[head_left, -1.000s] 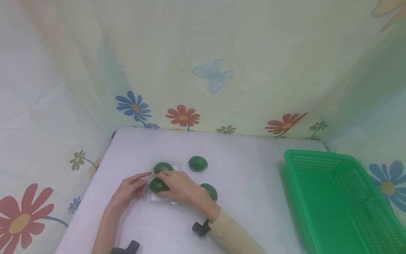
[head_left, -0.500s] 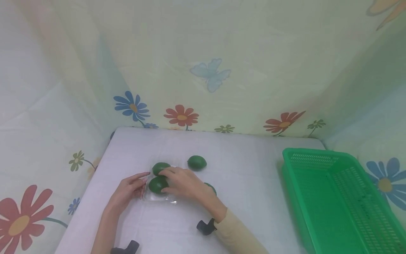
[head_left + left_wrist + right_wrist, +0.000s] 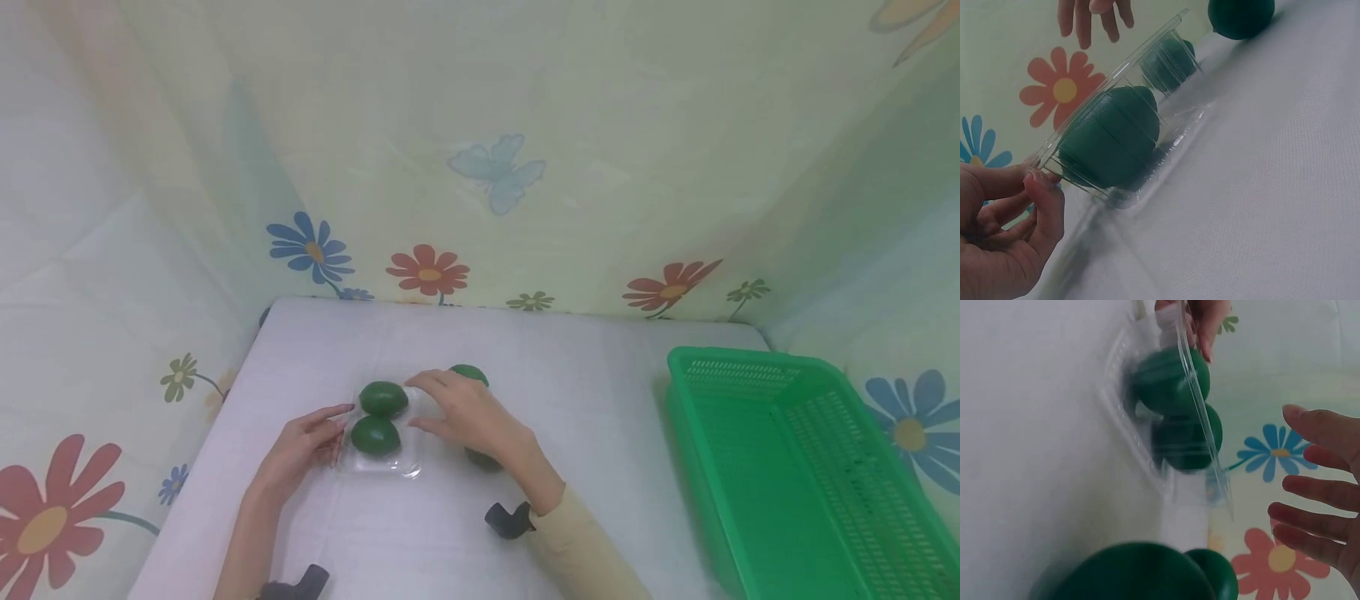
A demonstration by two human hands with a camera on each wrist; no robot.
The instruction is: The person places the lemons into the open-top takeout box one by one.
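On the table lies a clear plastic container (image 3: 408, 468) with two green limes in it, a far lime (image 3: 384, 399) and a near lime (image 3: 376, 435). My left hand (image 3: 303, 446) pinches the container's left rim between thumb and fingers, plainest in the left wrist view. Just right of the container, my right hand (image 3: 472, 412) hovers with spread fingers and holds nothing. Two more limes lie outside: one lime (image 3: 471, 373) behind the right hand, the other lime (image 3: 483, 461) mostly hidden under its wrist. In the right wrist view a loose lime (image 3: 1138, 575) looms close.
A green plastic basket (image 3: 712, 467) with slotted sides stands at the right of the table. White cloth (image 3: 585, 400) covers the tabletop. A flower-printed curtain (image 3: 600, 167) hangs behind and along both sides.
My right hand has let go of the near lime in the container and moved right, above the loose limes. The left hand stays at the container's rim.
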